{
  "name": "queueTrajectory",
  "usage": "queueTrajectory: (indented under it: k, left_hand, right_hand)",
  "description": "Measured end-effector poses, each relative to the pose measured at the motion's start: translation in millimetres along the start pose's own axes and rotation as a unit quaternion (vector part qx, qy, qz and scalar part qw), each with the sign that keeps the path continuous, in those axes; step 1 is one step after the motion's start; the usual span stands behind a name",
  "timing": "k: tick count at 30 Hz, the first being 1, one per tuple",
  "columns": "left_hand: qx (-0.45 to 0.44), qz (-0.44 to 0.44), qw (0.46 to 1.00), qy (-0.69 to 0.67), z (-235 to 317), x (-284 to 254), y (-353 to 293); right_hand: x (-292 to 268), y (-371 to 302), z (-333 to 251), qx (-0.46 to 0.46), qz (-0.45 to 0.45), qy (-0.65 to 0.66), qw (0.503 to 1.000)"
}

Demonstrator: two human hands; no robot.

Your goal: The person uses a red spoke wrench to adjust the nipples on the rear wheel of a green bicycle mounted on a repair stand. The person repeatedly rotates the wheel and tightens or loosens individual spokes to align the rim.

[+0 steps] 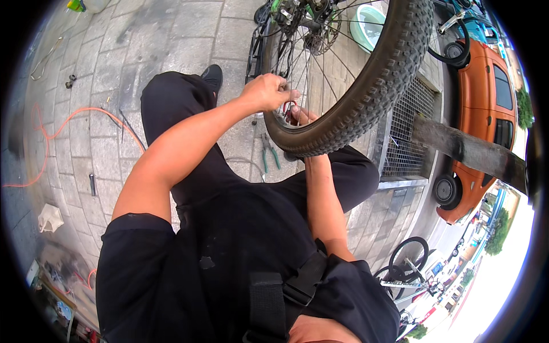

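A bicycle wheel (349, 111) with a knobby black tyre stands upright in front of me. My left hand (266, 92) is closed at the near part of its rim, fingers pinched beside the spokes on a small red tool (289, 105), mostly covered by the fingers. From beneath the tyre my right hand (303, 116) reaches up; its curled fingers show between the spokes, around the rim close to the red piece. The tyre hides the rest of that hand. Pliers with green handles (270, 153) lie on the paving between my legs.
An orange hose (86, 110) curves over the paving at left, near a small dark cylinder (92, 184). A pale green basin (369, 27) sits behind the wheel. At right are a metal grate (407, 128), a wooden post (463, 150), an orange car (485, 114) and a parked bicycle (409, 268).
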State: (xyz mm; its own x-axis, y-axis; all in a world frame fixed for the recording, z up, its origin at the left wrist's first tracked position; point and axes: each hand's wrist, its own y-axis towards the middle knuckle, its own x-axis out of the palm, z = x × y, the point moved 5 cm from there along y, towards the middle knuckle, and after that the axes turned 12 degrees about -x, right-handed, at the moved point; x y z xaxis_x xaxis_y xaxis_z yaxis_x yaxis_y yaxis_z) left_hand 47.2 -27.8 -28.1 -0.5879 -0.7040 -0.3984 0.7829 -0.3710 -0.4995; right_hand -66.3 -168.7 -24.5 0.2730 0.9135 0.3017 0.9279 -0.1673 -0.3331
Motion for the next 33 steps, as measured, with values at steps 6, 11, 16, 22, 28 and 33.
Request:
queueTrajectory:
  k: [6, 11, 16, 22, 28, 33]
  left_hand:
    - [0.002, -0.020, 1.000, -0.008, -4, 0, 1]
    - [0.015, -0.018, 1.000, -0.019, -2, 2, 1]
    - [0.018, -0.032, 0.999, -0.015, -4, 3, 1]
    - [0.026, -0.028, 0.999, 0.004, -2, -1, -2]
    - [0.022, -0.013, 1.000, 0.008, -1, -1, -4]
    - [0.020, -0.013, 1.000, 0.017, 0, -1, -5]
  right_hand:
    - [-13, 5, 11, -0.020, 0.021, -0.047, 0.998]
    - [-36, 16, 27, -0.036, -0.005, -0.134, 0.990]
    - [-32, 15, 29, -0.035, -0.018, -0.076, 0.996]
    - [-24, 6, 8, -0.048, -0.015, -0.102, 0.994]
    - [-6, -1, -14, -0.074, 0.006, -0.211, 0.975]
    - [-16, 6, -8, -0.051, -0.031, -0.196, 0.979]
